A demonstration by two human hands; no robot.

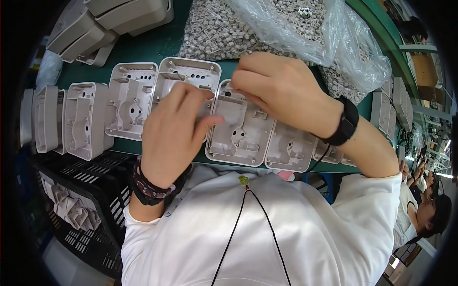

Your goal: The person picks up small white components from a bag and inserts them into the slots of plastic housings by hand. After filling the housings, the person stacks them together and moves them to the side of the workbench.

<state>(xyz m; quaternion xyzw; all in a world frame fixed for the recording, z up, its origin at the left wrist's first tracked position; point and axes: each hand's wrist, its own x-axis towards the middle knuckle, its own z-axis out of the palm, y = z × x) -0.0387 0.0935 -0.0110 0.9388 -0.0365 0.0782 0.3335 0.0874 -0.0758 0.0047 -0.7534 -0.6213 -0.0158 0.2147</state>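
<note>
Both hands over an open grey plastic housing on a green bench

The open housing lies near the front edge of the green tabletop, cavity up, within a row of similar housings running left and right. The right hand bunches its fingertips at the far left corner of this housing; whether they pinch anything cannot be told. The left hand, thumb spread apart from its forefinger, hovers over the next housing to the left

At the back of the bench, a clear plastic bag spills over a heap of small grey parts, and more housings pile up at far left. Below the bench's left side stands a slotted black crate with grey pieces inside. To the right, a co-worker in white appears along the room's side
</note>
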